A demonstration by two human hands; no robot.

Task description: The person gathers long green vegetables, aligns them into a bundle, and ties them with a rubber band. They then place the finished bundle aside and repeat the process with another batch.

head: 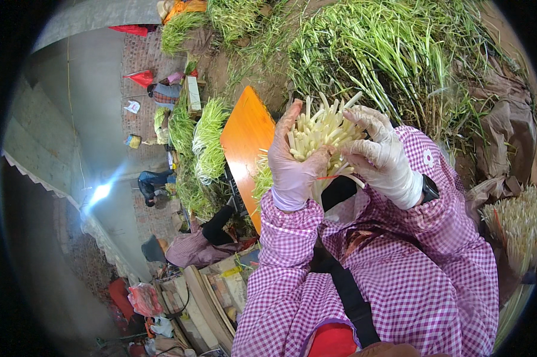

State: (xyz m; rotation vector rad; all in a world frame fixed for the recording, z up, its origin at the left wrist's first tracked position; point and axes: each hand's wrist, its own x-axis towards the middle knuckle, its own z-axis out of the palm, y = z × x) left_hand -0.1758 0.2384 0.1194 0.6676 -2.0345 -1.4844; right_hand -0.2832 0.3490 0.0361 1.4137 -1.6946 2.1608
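A bundle of pale, thin vegetable stalks (324,129) is held up in front of my chest, its cut-looking white ends pointing up towards the camera. My left hand (297,156), in a thin whitish glove, is closed around the bundle's left side, with the thumb across its near side. My right hand (380,154), also gloved, touches the right side of the bundle with bent fingers. A red band (328,177) shows low on the bundle, beside a few stalks that stick out to the right. The leafy end is mostly hidden behind my left hand.
An orange board (246,147) lies left of my hands. A large heap of green leafy stalks (375,58) covers the ground beyond. Banded pale stalks (516,223) stand at the right. Several people work at the left, one in a checked top (197,250) nearest, among green piles.
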